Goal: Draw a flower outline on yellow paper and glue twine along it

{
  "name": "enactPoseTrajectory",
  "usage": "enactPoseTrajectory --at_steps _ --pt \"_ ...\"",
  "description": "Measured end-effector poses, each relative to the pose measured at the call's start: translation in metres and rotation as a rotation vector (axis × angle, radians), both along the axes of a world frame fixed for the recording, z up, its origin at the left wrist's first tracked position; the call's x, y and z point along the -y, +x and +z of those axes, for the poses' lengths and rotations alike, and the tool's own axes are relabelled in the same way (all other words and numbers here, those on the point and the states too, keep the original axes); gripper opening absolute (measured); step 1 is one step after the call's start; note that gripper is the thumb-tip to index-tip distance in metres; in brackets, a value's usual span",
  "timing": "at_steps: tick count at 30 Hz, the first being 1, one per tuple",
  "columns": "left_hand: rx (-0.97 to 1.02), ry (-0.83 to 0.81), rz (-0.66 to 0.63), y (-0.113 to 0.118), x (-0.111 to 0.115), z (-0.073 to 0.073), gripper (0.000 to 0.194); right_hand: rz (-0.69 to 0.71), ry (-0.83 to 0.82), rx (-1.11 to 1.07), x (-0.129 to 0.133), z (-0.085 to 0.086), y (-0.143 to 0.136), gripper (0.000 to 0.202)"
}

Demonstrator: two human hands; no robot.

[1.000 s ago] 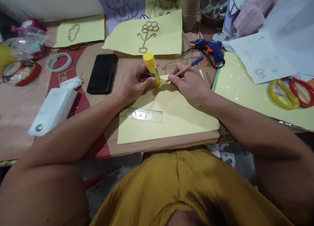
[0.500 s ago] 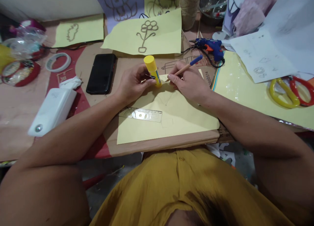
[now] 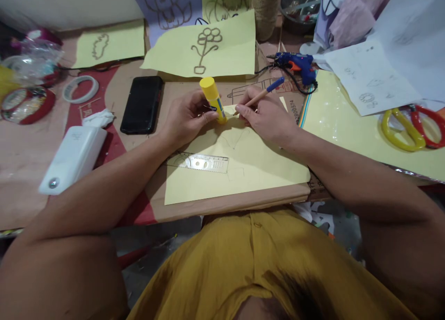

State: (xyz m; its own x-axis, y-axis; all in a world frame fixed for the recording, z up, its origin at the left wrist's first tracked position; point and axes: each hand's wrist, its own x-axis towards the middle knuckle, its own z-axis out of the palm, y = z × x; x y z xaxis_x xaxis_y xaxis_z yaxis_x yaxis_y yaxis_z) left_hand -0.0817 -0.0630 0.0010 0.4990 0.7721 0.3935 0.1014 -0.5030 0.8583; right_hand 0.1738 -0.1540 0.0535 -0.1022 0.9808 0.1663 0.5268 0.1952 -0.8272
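My left hand [image 3: 187,114] is closed around the lower part of a yellow glue stick [image 3: 212,95], which stands slightly tilted on a sheet of yellow paper [image 3: 271,169]. In my right hand [image 3: 266,111] is a pencil [image 3: 262,100] with a blue end, its tip down at the paper close to the glue stick's base. Faint pencil lines show on the sheet below both hands. A clear ruler [image 3: 208,163] lies across the sheet's left part, below my left hand.
Left of the sheet are a black phone [image 3: 142,104], a white power bank [image 3: 73,160] and a tape roll [image 3: 80,89]. Behind lies a flower drawing [image 3: 229,56]. To the right are a blue glue gun [image 3: 295,65], its cord, and scissors with yellow and red handles [image 3: 399,137].
The whole view has shifted very slightly. Both hands keep their grips, and the glue stick and pencil stay nearly in place.
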Motion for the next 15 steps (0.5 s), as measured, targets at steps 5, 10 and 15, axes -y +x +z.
enactPoseTrajectory --at_steps 5,10,15 --pt "-0.011 -0.032 -0.028 -0.0004 0.0007 0.0027 0.058 -0.001 -0.003 0.011 0.0004 0.0016 0.0004 0.017" --pt "0.001 -0.056 -0.039 0.0014 0.0033 0.003 0.054 -0.011 -0.019 0.002 0.0011 0.0023 -0.0002 0.018" --pt "0.008 -0.069 -0.023 0.0028 0.0016 0.0044 0.053 -0.019 -0.028 -0.024 0.002 0.0015 -0.0005 0.023"
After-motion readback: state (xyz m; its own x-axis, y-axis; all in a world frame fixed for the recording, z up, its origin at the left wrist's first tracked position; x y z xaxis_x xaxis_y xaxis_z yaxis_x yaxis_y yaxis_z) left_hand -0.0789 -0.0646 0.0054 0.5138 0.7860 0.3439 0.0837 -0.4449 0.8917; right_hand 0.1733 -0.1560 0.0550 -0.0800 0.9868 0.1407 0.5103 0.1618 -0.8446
